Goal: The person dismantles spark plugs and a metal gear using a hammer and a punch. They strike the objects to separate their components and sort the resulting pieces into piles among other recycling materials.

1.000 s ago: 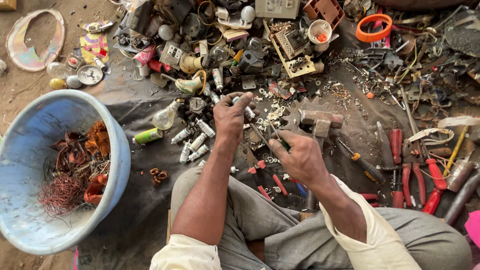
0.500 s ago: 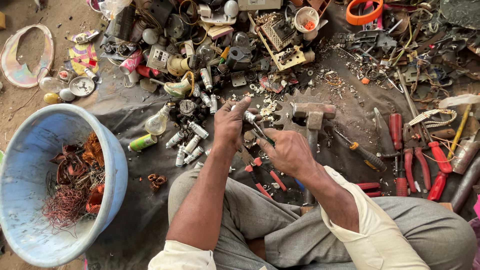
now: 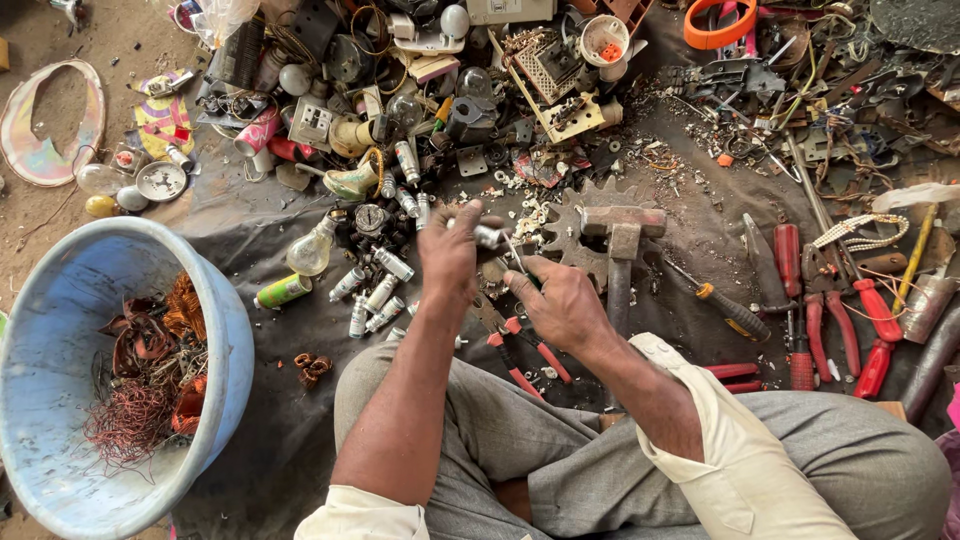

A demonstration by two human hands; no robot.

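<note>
— How much of the work looks done?

— Some, I think. The big round blue plastic tub (image 3: 60, 300) on the left already has a heap of thin reddish copper wire (image 3: 140, 400) in it. But lots of junk lies all over the dark cloth (image 3: 250, 230) on the ground, so a lot looks left (a whole row of little silver tubes (image 3: 375, 295) sits just beside the hands).

— What is the left hand (image 3: 448, 252) doing?

— Its fingers are curled tight around a small silver metal part (image 3: 490, 236), held just above the cloth.

— And the right hand (image 3: 560, 300)?

— Its fingers are closed around a thin metal tool (image 3: 514, 252), and the tip touches the small part. I cannot tell what kind of tool it is.

— Anything else close by?

— A grey steel hammer (image 3: 622, 235) lies just to the right, and red-handled pliers (image 3: 520, 350) lie under the hands.
</note>
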